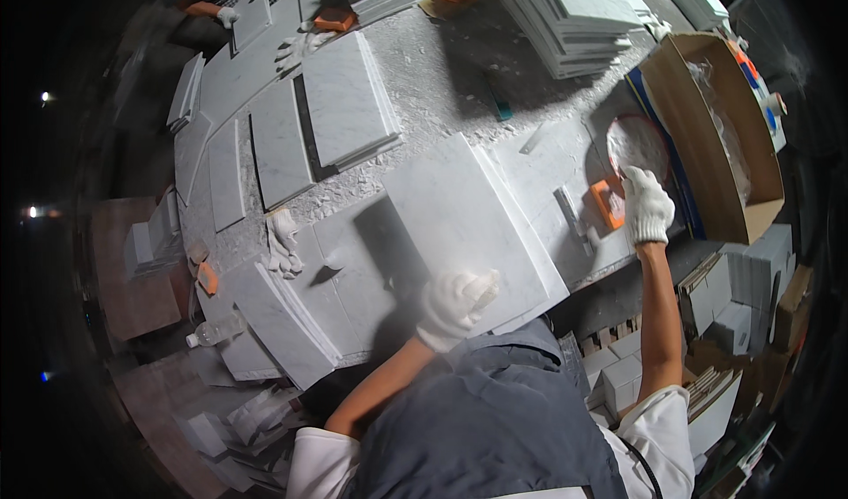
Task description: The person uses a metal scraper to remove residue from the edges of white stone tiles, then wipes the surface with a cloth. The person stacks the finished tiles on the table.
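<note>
the white knit-gloved left hand (457, 306) is held over the six o'clock end of the grey-veined white marble tile stack (455, 203), its fingers curled together; whether anything is gripped is too blurred to tell. at the stack's three o'clock, the white knit-gloved right hand (649, 206) is stretched toward the round red-rimmed bowl (638, 141), fingers partly bent; contact is unclear. the top tile is best steadied lightly, and the orange rectangular block (608, 203), at the right hand's nine o'clock, should be left unknocked.
</note>
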`<state>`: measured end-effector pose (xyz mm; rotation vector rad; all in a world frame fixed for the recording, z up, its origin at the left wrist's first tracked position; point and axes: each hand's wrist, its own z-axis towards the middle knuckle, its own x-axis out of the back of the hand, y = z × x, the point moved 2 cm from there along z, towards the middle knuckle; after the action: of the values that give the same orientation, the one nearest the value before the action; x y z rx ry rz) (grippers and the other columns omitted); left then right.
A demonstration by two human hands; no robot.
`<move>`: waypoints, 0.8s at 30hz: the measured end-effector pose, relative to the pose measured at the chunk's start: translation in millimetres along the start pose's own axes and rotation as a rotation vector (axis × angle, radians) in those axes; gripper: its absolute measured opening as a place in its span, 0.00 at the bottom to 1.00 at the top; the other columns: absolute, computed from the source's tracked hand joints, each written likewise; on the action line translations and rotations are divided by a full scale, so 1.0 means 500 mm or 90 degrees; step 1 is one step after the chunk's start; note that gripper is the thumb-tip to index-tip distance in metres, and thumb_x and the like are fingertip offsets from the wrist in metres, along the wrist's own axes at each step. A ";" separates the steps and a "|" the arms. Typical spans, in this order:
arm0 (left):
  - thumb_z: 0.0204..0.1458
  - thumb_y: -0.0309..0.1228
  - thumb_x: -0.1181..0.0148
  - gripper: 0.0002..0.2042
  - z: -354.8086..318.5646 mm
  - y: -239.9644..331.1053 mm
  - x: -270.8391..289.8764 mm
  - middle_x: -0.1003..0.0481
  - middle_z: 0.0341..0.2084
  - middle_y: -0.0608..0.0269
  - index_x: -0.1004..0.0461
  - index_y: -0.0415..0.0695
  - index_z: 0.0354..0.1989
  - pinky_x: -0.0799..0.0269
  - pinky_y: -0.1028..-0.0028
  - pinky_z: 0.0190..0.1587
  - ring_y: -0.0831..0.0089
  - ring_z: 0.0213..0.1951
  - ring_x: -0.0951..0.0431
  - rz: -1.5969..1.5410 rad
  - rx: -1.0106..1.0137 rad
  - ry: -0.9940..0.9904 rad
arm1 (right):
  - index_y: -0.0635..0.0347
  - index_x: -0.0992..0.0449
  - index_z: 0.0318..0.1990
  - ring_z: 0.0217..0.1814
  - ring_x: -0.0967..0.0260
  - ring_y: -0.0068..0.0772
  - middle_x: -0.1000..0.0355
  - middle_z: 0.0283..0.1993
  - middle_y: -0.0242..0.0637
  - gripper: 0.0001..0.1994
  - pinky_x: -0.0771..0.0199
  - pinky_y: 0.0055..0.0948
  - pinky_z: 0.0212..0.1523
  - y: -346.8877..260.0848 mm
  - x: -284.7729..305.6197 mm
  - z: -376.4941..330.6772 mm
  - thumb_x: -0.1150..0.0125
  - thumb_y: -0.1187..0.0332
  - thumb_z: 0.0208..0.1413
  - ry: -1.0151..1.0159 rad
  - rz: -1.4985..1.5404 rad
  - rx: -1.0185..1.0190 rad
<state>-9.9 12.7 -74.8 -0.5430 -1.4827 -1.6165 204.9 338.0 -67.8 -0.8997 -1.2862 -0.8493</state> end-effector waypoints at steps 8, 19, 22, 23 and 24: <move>0.56 0.42 0.37 0.20 0.105 -0.043 0.023 0.25 0.52 0.65 0.22 0.54 0.57 0.40 0.57 0.69 0.63 0.60 0.29 0.271 -0.090 0.117 | 0.59 0.24 0.61 0.61 0.26 0.34 0.26 0.59 0.42 0.19 0.23 0.30 0.61 -0.101 0.074 -0.062 0.35 0.72 0.64 0.173 0.447 0.107; 0.57 0.44 0.37 0.15 0.242 -0.142 0.071 0.21 0.46 0.63 0.18 0.51 0.47 0.40 0.56 0.69 0.60 0.59 0.27 0.337 0.027 0.148 | 0.55 0.19 0.54 0.38 0.20 0.33 0.20 0.48 0.42 0.20 0.20 0.28 0.38 -0.327 0.024 -0.174 0.34 0.80 0.53 0.009 0.582 0.168; 0.54 0.36 0.33 0.10 0.206 -0.116 0.086 0.20 0.41 0.59 0.16 0.47 0.41 0.30 0.56 0.62 0.56 0.54 0.23 0.210 0.094 0.155 | 0.61 0.21 0.57 0.49 0.22 0.28 0.24 0.54 0.40 0.19 0.20 0.25 0.49 -0.300 0.011 -0.164 0.32 0.80 0.58 -0.014 0.695 0.100; 0.53 0.35 0.32 0.09 0.197 -0.110 0.090 0.20 0.39 0.59 0.16 0.47 0.40 0.29 0.56 0.61 0.56 0.52 0.22 0.202 0.086 0.170 | 0.61 0.21 0.58 0.49 0.22 0.27 0.24 0.53 0.40 0.19 0.20 0.24 0.50 -0.292 0.006 -0.156 0.33 0.80 0.58 -0.025 0.674 0.083; 0.53 0.34 0.31 0.08 0.192 -0.106 0.093 0.20 0.37 0.59 0.16 0.47 0.39 0.28 0.56 0.60 0.55 0.50 0.21 0.190 0.081 0.189 | 0.61 0.21 0.59 0.48 0.22 0.26 0.25 0.53 0.39 0.20 0.21 0.23 0.50 -0.288 0.004 -0.144 0.33 0.80 0.59 0.001 0.693 0.097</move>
<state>-99.8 86.9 -49.8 -0.4097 -1.2101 -1.2973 104.4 212.5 -59.3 -1.2639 -0.6585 0.1068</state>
